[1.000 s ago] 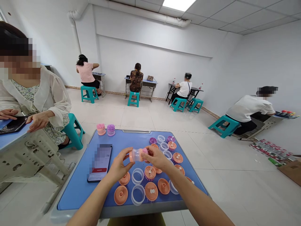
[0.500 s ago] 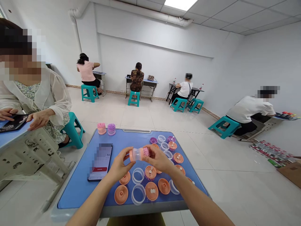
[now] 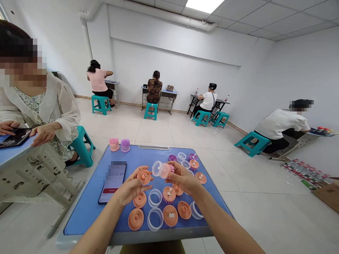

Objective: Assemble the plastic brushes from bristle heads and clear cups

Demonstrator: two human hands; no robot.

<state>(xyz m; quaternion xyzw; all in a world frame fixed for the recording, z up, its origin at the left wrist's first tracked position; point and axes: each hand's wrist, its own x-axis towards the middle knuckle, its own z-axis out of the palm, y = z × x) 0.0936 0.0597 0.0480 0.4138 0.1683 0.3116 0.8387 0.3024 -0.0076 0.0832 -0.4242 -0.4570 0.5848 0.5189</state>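
Observation:
Over the middle of the blue desk (image 3: 87, 211), my left hand (image 3: 134, 187) grips an orange round cap (image 3: 144, 176), its hollow side with a small central post facing me. To its right, my right hand (image 3: 182, 176) holds a brush head with pink bristles, joined to a clear cylinder (image 3: 159, 169) whose open end points left. The cap and the cylinder are apart. Below my hands lie more orange caps (image 3: 136, 219), clear rings (image 3: 155, 219) and orange brush heads (image 3: 169, 194) with white pieces in them, bristles down.
A phone (image 3: 112, 183) with a timer lies on the desk's left. At the far left corner stand a pink brush (image 3: 114, 144) and a purple brush (image 3: 125, 145). A person sits at a neighbouring desk (image 3: 16, 158) on the left; other people sit along the walls.
The orange cap has come off the clear cylinder. My left hand has moved left and slightly down with the cap, while my right hand keeps the cylinder and brush head.

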